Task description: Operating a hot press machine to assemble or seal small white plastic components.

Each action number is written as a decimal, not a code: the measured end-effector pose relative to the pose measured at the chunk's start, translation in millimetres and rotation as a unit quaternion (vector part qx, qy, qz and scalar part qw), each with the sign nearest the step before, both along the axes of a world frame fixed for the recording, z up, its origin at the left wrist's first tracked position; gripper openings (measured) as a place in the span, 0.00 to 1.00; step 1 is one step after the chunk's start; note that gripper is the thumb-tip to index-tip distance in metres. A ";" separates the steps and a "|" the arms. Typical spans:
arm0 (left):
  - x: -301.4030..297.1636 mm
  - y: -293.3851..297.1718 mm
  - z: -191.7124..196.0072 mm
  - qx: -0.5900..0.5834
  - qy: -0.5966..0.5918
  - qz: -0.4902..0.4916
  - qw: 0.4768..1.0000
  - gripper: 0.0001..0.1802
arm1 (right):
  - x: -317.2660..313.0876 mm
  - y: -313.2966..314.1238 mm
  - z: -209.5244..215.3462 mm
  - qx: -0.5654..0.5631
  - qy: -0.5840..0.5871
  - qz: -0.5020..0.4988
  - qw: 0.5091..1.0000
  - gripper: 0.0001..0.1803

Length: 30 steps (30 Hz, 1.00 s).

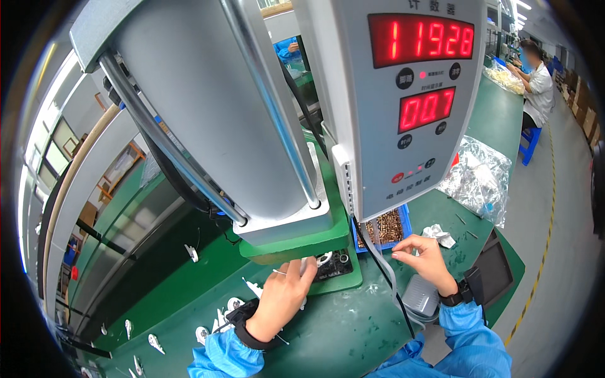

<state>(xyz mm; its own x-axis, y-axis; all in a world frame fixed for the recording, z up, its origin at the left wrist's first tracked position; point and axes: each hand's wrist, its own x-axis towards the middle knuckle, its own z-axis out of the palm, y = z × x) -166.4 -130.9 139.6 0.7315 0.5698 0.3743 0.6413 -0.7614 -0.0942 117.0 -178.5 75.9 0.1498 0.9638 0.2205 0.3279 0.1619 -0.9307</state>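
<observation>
My left hand [287,293] reaches under the head of a bench press [208,113], fingers closed on a small white plastic part [323,259] at the black work plate [337,266]. The fingers partly cover that part. My right hand [423,259] hovers over the bench beside a blue bin [407,220] of small brass-coloured pieces [387,228]. Its thumb and forefinger come together in a pinch; whatever is between them is too small to name. Several similar white parts [234,303] with thin leads lie by my left wrist.
A grey counter box [409,157] with red displays hangs over the bench. Cables run down beside the bin. A grey foot pedal [420,296], a crumpled tissue [439,235] and clear plastic bags [480,173] are to the right. A person [537,88] sits farther along the bench.
</observation>
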 end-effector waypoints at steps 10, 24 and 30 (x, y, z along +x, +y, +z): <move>5.9 -9.2 -10.4 -0.024 0.009 0.042 0.999 0.27 | -19.7 16.1 25.0 0.073 -0.024 0.005 0.997 0.07; 2.4 -5.2 1.9 0.023 0.059 0.060 0.996 0.26 | -16.7 38.8 0.1 0.167 0.272 -0.180 0.930 0.06; -22.2 -10.3 21.6 -0.198 -0.062 -0.014 0.978 0.28 | -26.6 37.9 -23.2 0.204 0.016 -0.241 0.949 0.05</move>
<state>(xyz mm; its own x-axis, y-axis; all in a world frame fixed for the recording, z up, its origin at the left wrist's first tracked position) -188.7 -141.1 161.2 0.7117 0.6688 0.2150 0.6080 -0.7397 0.2884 90.4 -140.5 52.7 0.5639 0.6169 0.5490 0.4279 0.3503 -0.8331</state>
